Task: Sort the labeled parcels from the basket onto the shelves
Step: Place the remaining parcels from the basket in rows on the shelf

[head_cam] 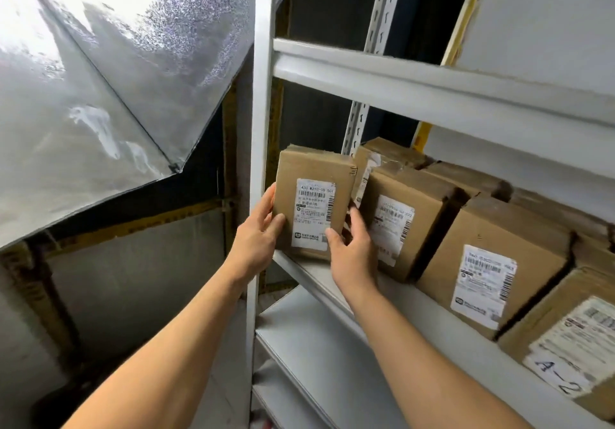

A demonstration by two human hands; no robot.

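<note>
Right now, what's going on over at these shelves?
A person is setting a brown cardboard parcel with a white printed label upright at the left end of a grey metal shelf. The left hand grips its left edge; the right hand holds its right side, fingers tucked between it and the neighbouring labelled cardboard box. More boxes line the shelf rightward.

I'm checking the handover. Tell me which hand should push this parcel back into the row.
Probably the right hand: its fingers are tucked between the held parcel and the neighbouring parcel. The left hand sits against the shelf upright.
</note>
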